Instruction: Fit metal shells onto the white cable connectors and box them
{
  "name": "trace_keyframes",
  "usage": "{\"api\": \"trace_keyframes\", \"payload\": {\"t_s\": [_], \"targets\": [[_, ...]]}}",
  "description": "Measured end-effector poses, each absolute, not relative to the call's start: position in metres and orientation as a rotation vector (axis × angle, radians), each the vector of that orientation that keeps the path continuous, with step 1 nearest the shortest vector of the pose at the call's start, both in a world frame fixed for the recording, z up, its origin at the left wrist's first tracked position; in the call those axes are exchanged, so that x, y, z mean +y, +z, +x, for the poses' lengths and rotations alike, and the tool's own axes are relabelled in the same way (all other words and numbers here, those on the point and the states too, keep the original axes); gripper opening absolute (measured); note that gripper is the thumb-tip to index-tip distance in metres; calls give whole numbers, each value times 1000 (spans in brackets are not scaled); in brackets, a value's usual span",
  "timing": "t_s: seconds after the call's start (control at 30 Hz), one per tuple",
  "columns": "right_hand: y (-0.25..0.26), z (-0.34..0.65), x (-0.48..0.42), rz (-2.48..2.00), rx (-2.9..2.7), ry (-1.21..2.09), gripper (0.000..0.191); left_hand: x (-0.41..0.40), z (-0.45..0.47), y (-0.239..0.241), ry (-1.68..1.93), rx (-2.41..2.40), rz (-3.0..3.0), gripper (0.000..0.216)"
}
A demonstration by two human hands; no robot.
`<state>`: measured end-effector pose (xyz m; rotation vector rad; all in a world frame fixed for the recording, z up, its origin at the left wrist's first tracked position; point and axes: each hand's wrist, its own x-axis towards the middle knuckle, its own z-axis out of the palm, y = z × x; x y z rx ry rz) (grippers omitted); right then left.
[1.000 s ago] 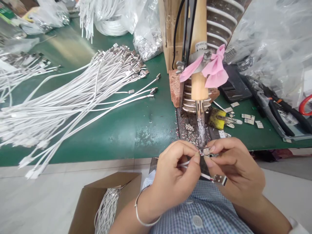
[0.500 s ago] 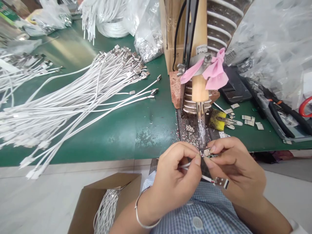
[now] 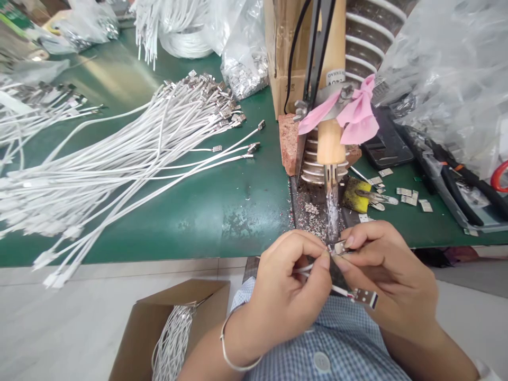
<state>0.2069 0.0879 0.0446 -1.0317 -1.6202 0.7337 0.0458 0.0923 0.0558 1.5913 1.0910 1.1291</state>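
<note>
My left hand [image 3: 296,286] is closed round white USB cables [image 3: 304,270], its thumb and forefinger pinching the thin wires at one cable's end. A finished-looking metal USB plug [image 3: 364,297] hangs from a second cable below my fingers. Between the thumb and fingers of my right hand [image 3: 384,264] is a small metal USB connector [image 3: 340,247], held against those wire ends. Just above both sits the tip of a clamped soldering iron [image 3: 332,211], with a wooden handle and a pink cloth tied at its clamp. Whether tip and wires touch is hard to tell.
A large pile of white USB cables [image 3: 130,159] covers the green table [image 3: 198,227] on the left. Right of the iron lie a yellow sponge [image 3: 355,194], loose connectors [image 3: 408,196], a black phone [image 3: 387,140] and pliers [image 3: 472,180]. A cardboard box [image 3: 138,328] holds more cables below.
The view has shifted slightly, so the table things appear a little further right. Both hands keep their pinch, the connector and wires staying together by the iron tip.
</note>
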Motion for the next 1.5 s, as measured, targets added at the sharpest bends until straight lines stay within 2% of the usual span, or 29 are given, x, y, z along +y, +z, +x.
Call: {"api": "trace_keyframes", "payload": {"t_s": [0.37,1.07,1.5], "targets": [[47,215,83,-1062,-1655,815,18,93,47,56,1140,1104,1586,17],[46,212,86,-1077,-1754,616,22,95,47,60,1151,1126,1696,16],[38,218,70,-1094,-1828,713,21,84,39,50,983,1127,1603,13]]}}
